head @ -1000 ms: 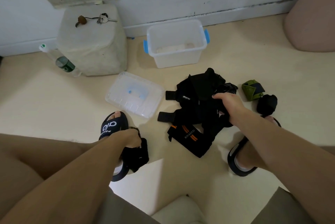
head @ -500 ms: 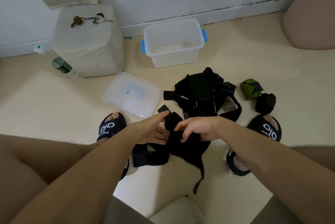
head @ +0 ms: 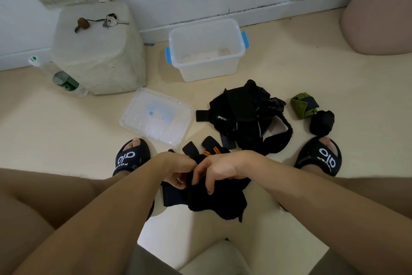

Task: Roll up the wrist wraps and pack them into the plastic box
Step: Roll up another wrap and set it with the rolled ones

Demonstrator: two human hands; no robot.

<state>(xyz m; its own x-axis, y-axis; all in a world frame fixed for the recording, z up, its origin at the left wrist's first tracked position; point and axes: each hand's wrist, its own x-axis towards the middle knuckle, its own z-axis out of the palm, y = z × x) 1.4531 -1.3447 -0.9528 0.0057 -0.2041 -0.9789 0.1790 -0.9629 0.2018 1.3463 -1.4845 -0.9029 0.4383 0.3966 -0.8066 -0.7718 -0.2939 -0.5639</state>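
Together, the fingers [head: 201, 175] of the left hand [head: 176, 170] and right hand [head: 219, 168] are curled shut on a black wrist wrap with orange stripes [head: 214, 194], held above the floor [head: 312, 69] between two black slides. Beyond lies a pile of black wraps [head: 245, 116], then the open clear plastic box with blue latches [head: 206, 49] near the floor's wall edge.
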